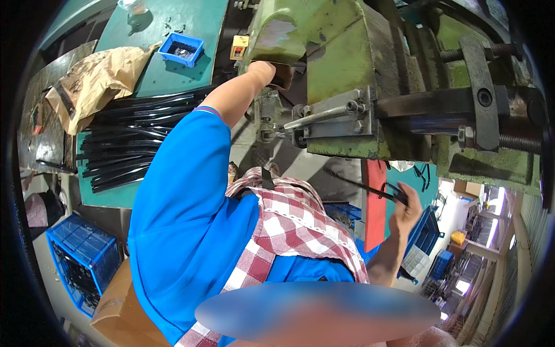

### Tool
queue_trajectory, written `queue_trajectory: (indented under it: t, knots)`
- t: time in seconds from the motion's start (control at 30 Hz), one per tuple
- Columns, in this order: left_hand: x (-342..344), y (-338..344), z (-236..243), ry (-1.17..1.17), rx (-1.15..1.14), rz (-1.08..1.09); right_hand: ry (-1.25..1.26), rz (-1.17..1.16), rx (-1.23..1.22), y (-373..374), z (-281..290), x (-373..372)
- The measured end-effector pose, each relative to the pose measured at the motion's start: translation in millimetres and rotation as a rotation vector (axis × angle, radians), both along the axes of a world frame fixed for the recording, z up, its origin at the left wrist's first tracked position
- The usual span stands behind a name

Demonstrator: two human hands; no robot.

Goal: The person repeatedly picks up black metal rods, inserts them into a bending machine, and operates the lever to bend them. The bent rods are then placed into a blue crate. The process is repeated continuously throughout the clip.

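Right hand [406,209] was pinching a black strip [362,184]; left hand [263,70] was up against the green machine [341,72], fingers too hidden to tell their grip. Looked mid-batch to me: a fat heap of long black strips [124,147] still lay on the green tabletop [188,16] near a paper bag [107,84]. Finished count, couldn't tell. Pretty cluttered workshop, blue crate [108,272] beside a cardboard box [124,309].

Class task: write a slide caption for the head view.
Left hand at a green machine, right hand holding a long dark object.
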State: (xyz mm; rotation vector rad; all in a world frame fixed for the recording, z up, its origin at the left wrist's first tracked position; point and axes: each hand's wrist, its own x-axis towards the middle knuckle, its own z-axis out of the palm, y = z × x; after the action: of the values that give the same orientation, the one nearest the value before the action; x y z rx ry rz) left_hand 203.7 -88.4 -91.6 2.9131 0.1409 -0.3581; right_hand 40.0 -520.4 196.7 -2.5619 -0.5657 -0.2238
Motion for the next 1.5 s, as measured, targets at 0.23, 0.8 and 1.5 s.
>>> queue_trajectory:
  t: [0.23,0.8,1.5]
  knots:
    - [-5,-19,-23,-0.066,-0.038,0.060,0.341,0.199,0.050,36,-112,31]
    - [-15,-35,-15,-0.189,0.039,-0.082,0.438,0.393,0.016,53,-184,18]
    - [-190,-108,106,-0.135,-0.990,0.275,0.501,0.580,0.187,92,-196,47]
